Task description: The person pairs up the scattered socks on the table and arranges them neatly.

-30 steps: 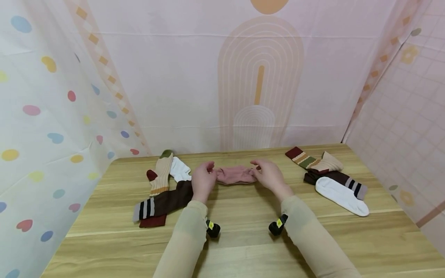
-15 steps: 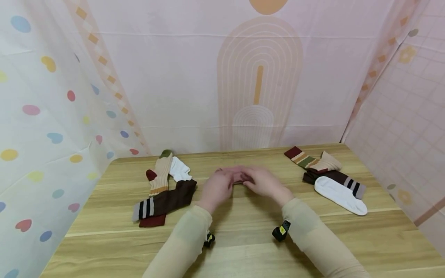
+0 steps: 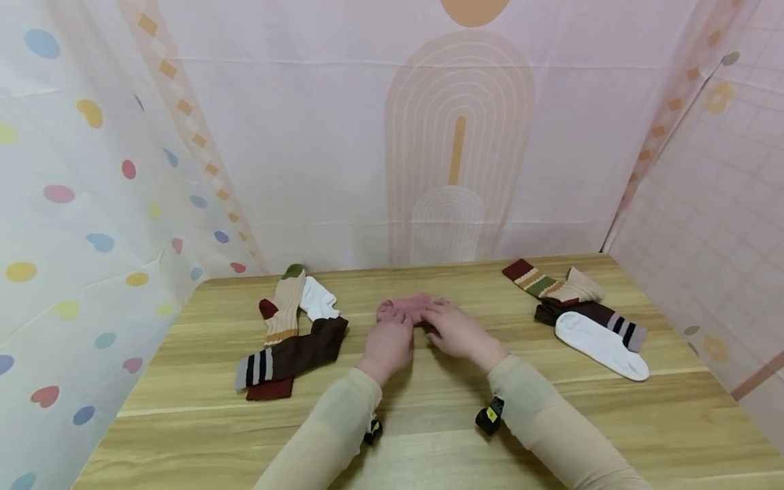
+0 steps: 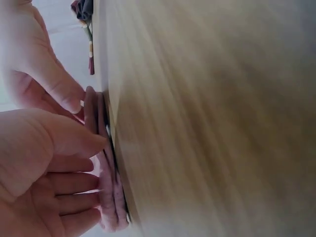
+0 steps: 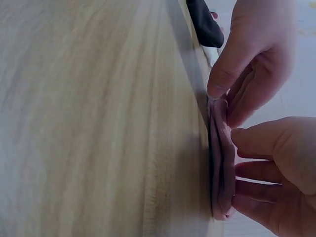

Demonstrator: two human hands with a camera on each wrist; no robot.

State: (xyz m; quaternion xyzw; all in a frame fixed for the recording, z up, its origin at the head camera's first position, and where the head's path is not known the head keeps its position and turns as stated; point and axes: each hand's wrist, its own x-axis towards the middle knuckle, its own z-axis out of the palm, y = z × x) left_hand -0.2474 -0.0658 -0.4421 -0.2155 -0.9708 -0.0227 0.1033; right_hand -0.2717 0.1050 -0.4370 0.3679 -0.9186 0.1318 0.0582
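A folded pink sock (image 3: 412, 306) lies on the wooden table in the middle of the head view. Its stacked layers (image 4: 114, 192) show edge-on in the left wrist view. My left hand (image 3: 388, 345) rests on the sock's left and near part with extended fingers. From the right, my right hand (image 3: 458, 331) lies over the other end, fingers also extended. In the right wrist view, the right hand's fingertips (image 5: 242, 190) touch the side of the pink sock (image 5: 223, 168). The hands are close together, and their fingers cover part of the cloth.
At left on the table (image 3: 422, 435) lie a beige sock (image 3: 288, 299) with red heel, a white sock (image 3: 317, 299) and a brown striped-cuff sock (image 3: 309, 350). At right lie a similar striped sock (image 3: 542, 282), a brown sock (image 3: 599, 314) and a white sock (image 3: 603, 346).
The pink sock was stretched between both hands and is now folded into a shorter bundle. Both hands have moved inward, and their fingers now lie on top of it.
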